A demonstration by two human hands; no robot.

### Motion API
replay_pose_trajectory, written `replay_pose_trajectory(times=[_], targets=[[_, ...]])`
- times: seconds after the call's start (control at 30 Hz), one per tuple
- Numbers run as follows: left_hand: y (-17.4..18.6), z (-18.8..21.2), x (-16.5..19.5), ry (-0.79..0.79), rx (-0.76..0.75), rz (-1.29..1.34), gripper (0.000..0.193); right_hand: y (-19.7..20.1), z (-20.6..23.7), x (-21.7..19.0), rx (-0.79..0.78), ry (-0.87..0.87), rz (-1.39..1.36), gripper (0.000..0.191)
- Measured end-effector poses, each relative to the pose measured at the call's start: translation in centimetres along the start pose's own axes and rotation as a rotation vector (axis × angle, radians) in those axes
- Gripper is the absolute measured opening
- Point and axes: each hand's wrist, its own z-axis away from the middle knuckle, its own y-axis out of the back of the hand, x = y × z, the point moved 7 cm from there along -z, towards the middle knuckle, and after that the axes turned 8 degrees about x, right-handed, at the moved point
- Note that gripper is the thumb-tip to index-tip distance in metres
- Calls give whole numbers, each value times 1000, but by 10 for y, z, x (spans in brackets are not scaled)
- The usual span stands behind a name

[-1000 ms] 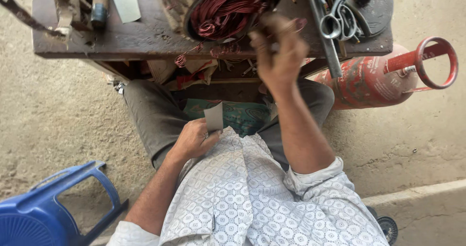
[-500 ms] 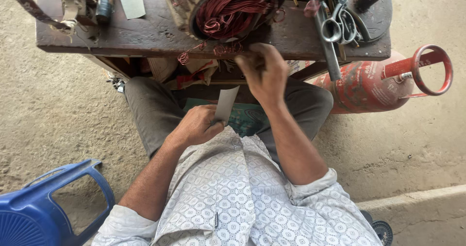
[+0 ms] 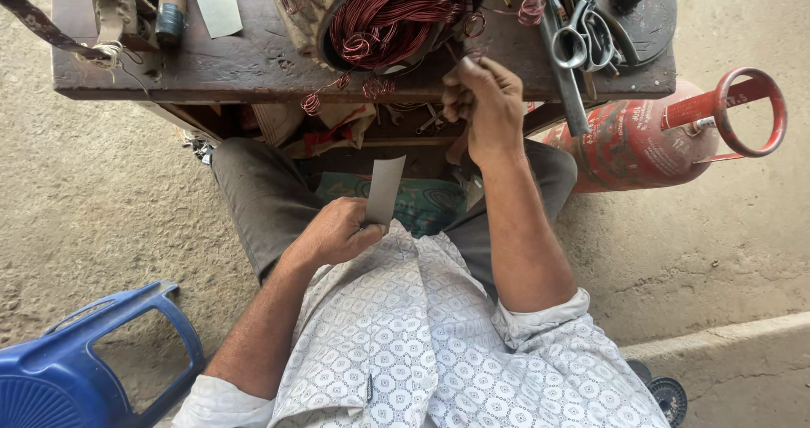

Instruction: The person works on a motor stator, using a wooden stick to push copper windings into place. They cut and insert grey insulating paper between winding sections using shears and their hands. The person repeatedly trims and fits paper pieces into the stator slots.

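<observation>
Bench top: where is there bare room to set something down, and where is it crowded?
On the wooden bench, bare wood lies along the front edge between the grey strip and the copper-wound motor. The right end is crowded with scissors and tools, the far left with rolls. The right hand blocks the middle front.

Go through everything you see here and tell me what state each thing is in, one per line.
Left hand: closed on a grey paper strip, held upright.
Right hand: fingers pinched at the copper wire winding.
Scissors: lying on the wooden bench, blades hidden.
Red gas cylinder: lying on its side.
Blue plastic stool: standing, unoccupied.
</observation>
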Motion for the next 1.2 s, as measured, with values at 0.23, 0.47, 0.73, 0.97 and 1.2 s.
replay_pose_trajectory(times=[0.23,0.47,0.73,0.97,1.2], targets=[[21,-18,5,149,-135,65,27,-34,56,34,-416,-80,79,50],[31,-42,4,269,-13,271,60,-25,50,27,-150,-11,91,27],[62,-66,21,140,403,557,60,-40,33,11,-100,-37,29,17],[87,-72,35,55,711,551,46,-36,28,16,-54,-45,85,12],[88,-70,72,-151,777,383,29,-33,32,30,-57,-118,-81,14]])
